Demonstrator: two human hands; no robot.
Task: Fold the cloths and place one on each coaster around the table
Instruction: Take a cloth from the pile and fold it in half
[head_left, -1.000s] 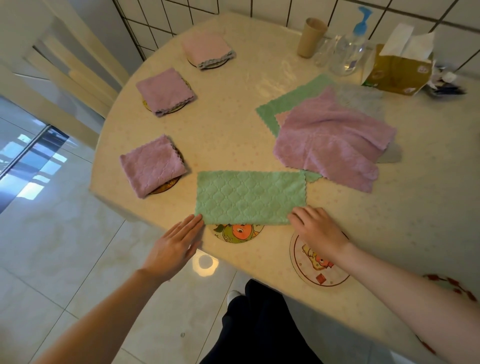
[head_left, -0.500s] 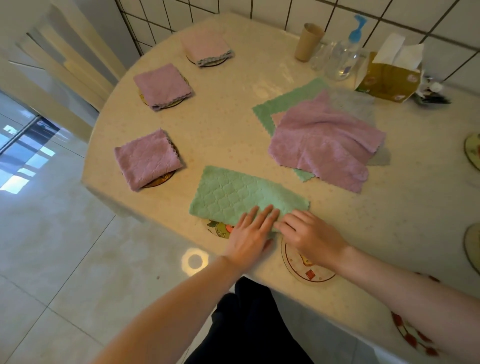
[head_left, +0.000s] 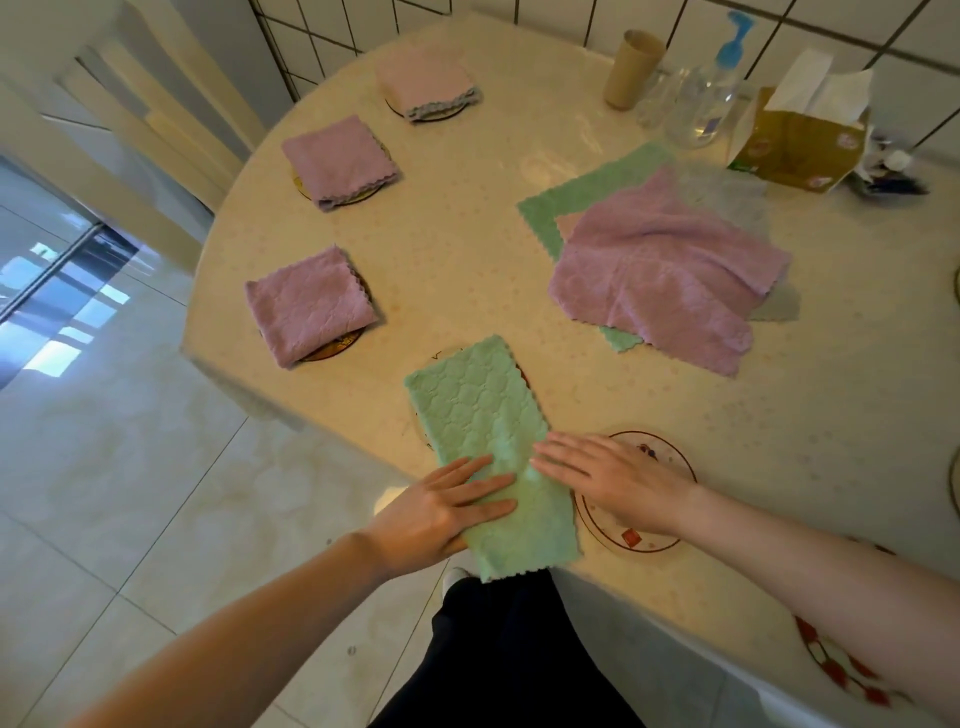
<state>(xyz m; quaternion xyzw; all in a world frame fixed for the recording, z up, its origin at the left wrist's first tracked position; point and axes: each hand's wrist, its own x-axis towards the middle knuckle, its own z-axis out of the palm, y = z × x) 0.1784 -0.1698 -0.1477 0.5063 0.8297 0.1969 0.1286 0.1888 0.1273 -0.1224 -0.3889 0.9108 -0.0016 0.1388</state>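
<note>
A green cloth (head_left: 483, 415), folded into a long strip, lies at the near table edge, covering most of a coaster and hanging a little over the rim. My left hand (head_left: 441, 506) lies flat on its near left side, fingers apart. My right hand (head_left: 613, 478) rests flat beside its right edge, fingertips touching the cloth, over a bare patterned coaster (head_left: 660, 540). Three folded pink cloths (head_left: 311, 304) (head_left: 337, 158) (head_left: 426, 83) sit on coasters along the left rim. A loose pile of cloths (head_left: 665, 270), pink over green and grey, lies in the middle right.
At the back stand a paper cup (head_left: 631, 70), clear glasses (head_left: 675, 98), a pump bottle (head_left: 727, 57) and a tissue box (head_left: 795, 145). More coasters show at the right edge (head_left: 955, 483) and under my right forearm (head_left: 841, 670). Tiled floor lies left of the table (head_left: 467, 249).
The green strip has turned from lying sideways to pointing away from me, now reaching over the table edge. My left hand came onto it; my right hand shifted to its right side.
</note>
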